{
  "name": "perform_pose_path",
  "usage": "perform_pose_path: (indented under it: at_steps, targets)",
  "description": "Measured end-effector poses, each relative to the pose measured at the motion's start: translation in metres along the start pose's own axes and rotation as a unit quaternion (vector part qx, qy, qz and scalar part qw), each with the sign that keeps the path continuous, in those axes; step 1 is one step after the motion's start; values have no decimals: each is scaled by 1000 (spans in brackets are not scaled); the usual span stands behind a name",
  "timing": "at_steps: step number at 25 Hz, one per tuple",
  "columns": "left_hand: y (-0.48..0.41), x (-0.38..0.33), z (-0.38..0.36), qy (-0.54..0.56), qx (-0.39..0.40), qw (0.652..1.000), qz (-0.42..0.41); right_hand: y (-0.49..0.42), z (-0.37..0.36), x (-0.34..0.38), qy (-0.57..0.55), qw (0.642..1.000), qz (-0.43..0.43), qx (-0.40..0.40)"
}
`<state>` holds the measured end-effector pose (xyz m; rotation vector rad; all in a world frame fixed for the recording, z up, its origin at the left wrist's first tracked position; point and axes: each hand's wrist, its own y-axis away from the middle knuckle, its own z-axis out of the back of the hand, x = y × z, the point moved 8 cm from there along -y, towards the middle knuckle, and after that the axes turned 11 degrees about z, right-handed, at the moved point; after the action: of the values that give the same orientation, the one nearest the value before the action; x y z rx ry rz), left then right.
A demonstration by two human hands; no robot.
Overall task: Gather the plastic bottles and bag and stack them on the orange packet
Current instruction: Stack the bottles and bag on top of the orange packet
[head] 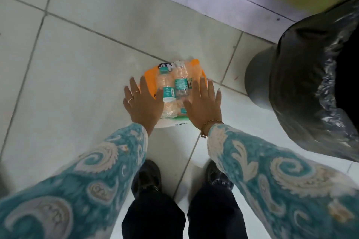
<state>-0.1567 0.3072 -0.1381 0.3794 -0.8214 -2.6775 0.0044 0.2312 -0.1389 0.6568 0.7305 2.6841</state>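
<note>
Two clear plastic bottles [172,91] lie side by side on the orange packet [150,79], which rests flat on the pale tiled floor [81,48]. We see that each bottle carries a teal label and looks crushed; the left one has a teal cap pointing away from us, while the other seems to lie the opposite way, though blur makes that hard to confirm. We see no liquid in either. A crumpled film of clear plastic covers the far part of the pile, probably the bag, but we cannot tell for sure. At the packet's near edge a white strip with a barcode [180,124] shows.

Our left hand [142,103] hangs over the left side of the packet, palm down, fingers spread and gripping nothing; two rings sit on its fingers. Our right hand [204,105] is over the right side in the same flat, empty pose, with a gold bracelet [210,123] at the wrist. Whether the palms touch the pile we cannot tell. Both arms wear teal sleeves [272,170] with cream swirls.

Nearer to us, two black shoes [147,176] and dark trousers stand on the tiles. To the right, well apart from the packet, a grey bin [260,79] is lined with a black bag [303,75]; its inside is dark and what it holds is hidden
</note>
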Motion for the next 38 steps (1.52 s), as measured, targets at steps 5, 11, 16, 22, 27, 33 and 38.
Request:
perform_pose_path:
  at_steps: [5, 11, 16, 22, 27, 33, 38]
  targets:
    - [-15, -3, -18, 9, 25, 999, 37, -21, 0, 5, 29, 997, 57, -33]
    - [-18, -1, -50, 29, 87, 992, 89, -40, -20, -24, -83, 989, -121, -1]
    - [-16, 7, -59, 94, 112, 988, 57, -35, -35, -26, -237, 961, -135, 40]
    - [15, 15, -22, 119, 95, 987, 51, 4, -11, 9, -241, 964, -111, 31]
    - [47, 15, 49, 127, 71, 988, 45, 36, 34, 53, -231, 970, -70, 28]
    - [87, -35, 154, 147, 43, 987, -57, 69, 132, 96, -246, 969, -21, -20]
    - [144, -122, 199, 152, 46, 976, -146, 109, 230, 81, -228, 968, -1, -110]
